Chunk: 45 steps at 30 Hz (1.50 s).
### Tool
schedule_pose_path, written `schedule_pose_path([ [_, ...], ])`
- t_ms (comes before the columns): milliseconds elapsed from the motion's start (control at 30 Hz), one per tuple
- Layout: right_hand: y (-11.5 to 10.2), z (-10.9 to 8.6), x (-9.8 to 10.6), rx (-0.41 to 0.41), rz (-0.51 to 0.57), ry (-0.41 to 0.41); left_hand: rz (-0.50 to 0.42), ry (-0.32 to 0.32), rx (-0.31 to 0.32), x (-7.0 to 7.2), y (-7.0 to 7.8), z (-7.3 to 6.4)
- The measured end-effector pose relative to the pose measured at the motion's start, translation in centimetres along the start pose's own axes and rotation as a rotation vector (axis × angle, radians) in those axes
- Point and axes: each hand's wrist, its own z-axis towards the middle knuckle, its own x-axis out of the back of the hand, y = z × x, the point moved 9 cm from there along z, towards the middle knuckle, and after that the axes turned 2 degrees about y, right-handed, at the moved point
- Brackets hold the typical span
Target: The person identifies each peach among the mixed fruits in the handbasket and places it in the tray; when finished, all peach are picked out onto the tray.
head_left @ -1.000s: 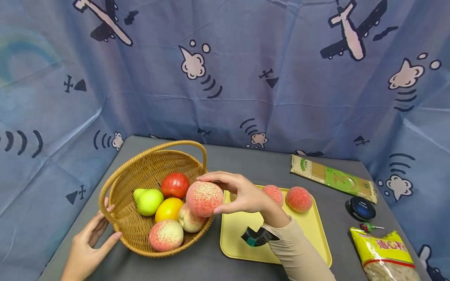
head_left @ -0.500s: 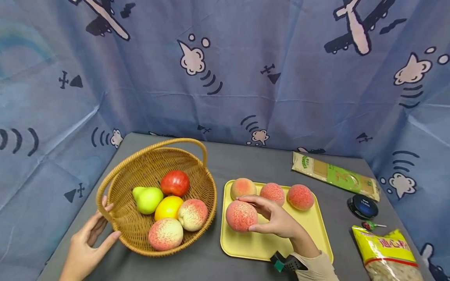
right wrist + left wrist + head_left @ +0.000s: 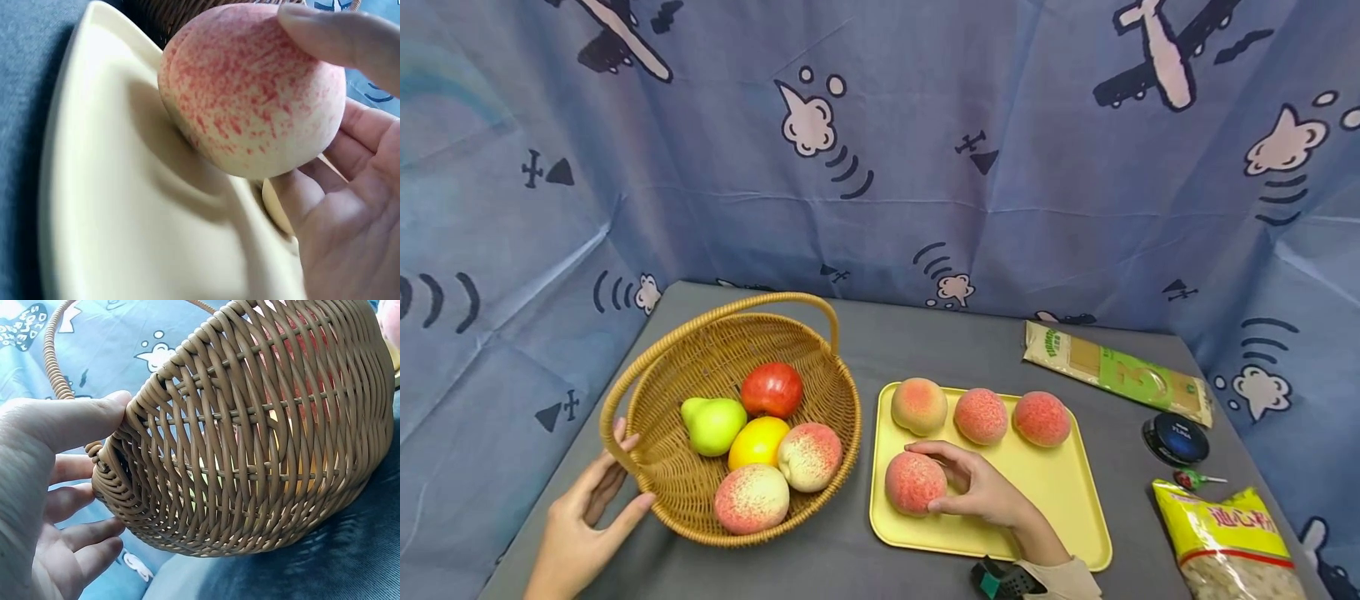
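My right hand [image 3: 981,492] grips a pink-red peach [image 3: 916,483] between thumb and fingers, low over the near left part of the yellow tray [image 3: 1045,500]. The right wrist view shows this peach [image 3: 250,94] close to the tray surface, its shadow beneath. Along the tray's back lie three more peaches, the left one [image 3: 919,407] more orange. My left hand [image 3: 583,517] holds the left end of the wicker basket [image 3: 692,492], thumb on the rim in the left wrist view. Inside the basket are a green pear [image 3: 715,426], a red apple [image 3: 772,389], an orange [image 3: 758,442] and two pale peaches [image 3: 752,498].
Right of the tray lie a long noodle packet [image 3: 1116,371], a round dark-blue tin [image 3: 1176,439], a small lollipop [image 3: 1197,479] and a yellow pasta bag [image 3: 1228,533]. A blue printed curtain [image 3: 880,167] encloses the grey table [image 3: 827,567] at the back and sides.
My right hand has carried the peach from above the basket's right side rightward and down to the tray. The left hand has stayed at the basket.
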Motion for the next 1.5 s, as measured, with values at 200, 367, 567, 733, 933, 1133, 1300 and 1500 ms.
schedule_pose_path([
  [200, 0.4, -0.8, -0.4, -0.044, 0.026, -0.077, -0.011, -0.010, -0.022, -0.1, 0.1, 0.1],
  [367, 0.6, -1.2, -0.8, -0.082, 0.020, -0.126, 0.006, -0.006, 0.002, 0.0, 0.1, 0.2],
  [567, 0.3, -1.4, -0.8, -0.083, 0.010, -0.121, 0.006, -0.005, -0.015, 0.0, 0.2, 0.3],
  [733, -1.9, -0.9, 0.1, -0.026, -0.050, -0.071, 0.004, -0.014, 0.007, -0.1, 0.3, 0.4],
  [933, -6.0, 1.0, -0.2, 0.082, -0.165, -0.042, 0.004, -0.009, 0.022, 0.1, 0.0, 0.3],
  [1133, -9.2, 3.9, -2.3, 0.128, -0.268, -0.112, 0.005, -0.004, 0.027, 0.2, -0.2, 0.3],
  [1300, -10.5, 6.9, -5.0, 0.111, -0.310, -0.221, 0.009, 0.002, 0.015, 0.2, -0.2, 0.2],
  [1500, -11.3, 10.4, -8.2, 0.102, -0.315, -0.311, 0.022, 0.011, 0.001, 0.2, -0.1, 0.1],
])
